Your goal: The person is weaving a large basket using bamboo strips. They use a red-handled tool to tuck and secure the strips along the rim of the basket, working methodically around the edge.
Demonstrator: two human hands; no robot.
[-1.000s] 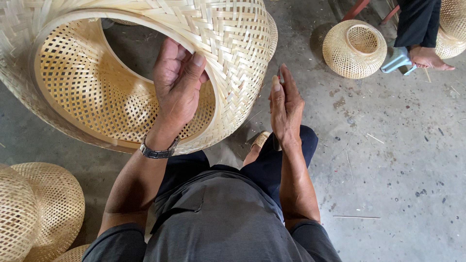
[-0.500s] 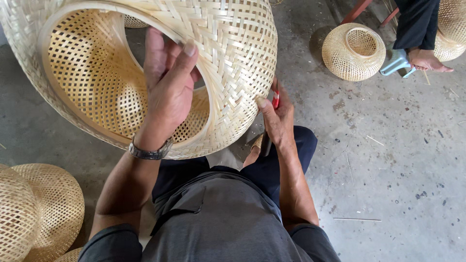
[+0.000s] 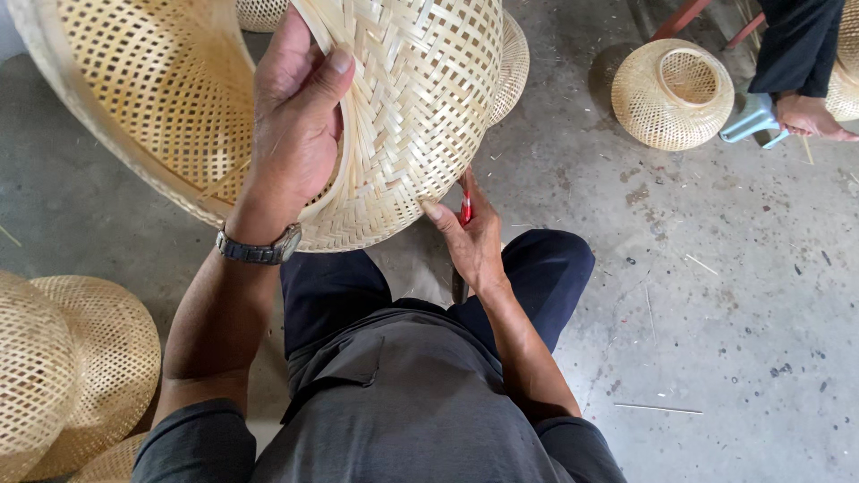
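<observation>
A big woven basket [image 3: 420, 116] fills the upper left of the frame, and its top and left side are cut off by the edge. The left hand [image 3: 291, 134] reaches over its rim, with the thumb pressed on the outside weave and the fingers hidden inside. So that hand is closed on the rim. A watch [image 3: 261, 249] sits on that wrist.

The right hand [image 3: 470, 233] is just below the basket, in the middle of the frame. Its thumb tip touches the bottom of the weave. The fingers curl around something small and red [image 3: 465, 210]. Only a sliver of it shows, so it is hard to tell what it is.

More woven pieces [image 3: 63, 376] lie at the lower left, partly cut off. A round woven ball [image 3: 671, 94] sits on the floor [image 3: 716, 313] at the upper right. Beside it, another person's foot [image 3: 810, 116] shows; the rest of that person is out of view.
</observation>
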